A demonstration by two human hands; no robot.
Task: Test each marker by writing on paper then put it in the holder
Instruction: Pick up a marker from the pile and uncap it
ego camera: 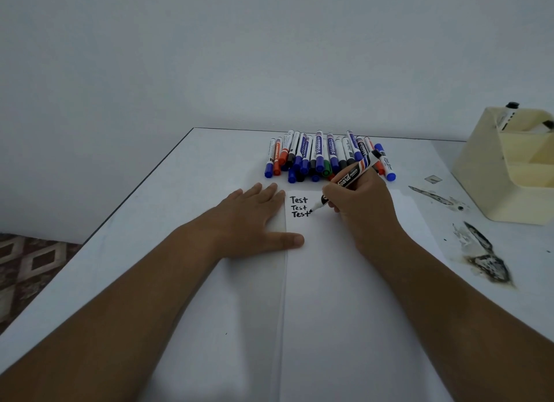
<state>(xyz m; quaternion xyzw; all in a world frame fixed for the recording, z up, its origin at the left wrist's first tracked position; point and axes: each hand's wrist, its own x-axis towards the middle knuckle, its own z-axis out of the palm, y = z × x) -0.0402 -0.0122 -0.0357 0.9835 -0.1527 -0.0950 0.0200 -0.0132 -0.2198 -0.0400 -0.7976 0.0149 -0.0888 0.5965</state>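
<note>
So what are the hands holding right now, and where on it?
The right hand grips the black marker low on its barrel, near the tip. The left hand holds nothing, pressing flat on the paper.

The paper [344, 281] lies on the table [180, 222], running from the near edge toward twelve o'clock; behind its far end sits the pile of markers [323, 156], their caps toward the viewer; the holder [494, 177] stands at two o'clock from the paper, well apart from the pile, with one marker in the holder [509, 114] upright; the left hand [254, 219] lies flat at the paper's nine o'clock edge, thumb on the sheet; the right hand [359, 204], at three o'clock of the written words [299, 207], grips a marker [347, 180] whose tip touches the paper just beside the lowest word, its other end tilted toward one o'clock over the pile.
</note>
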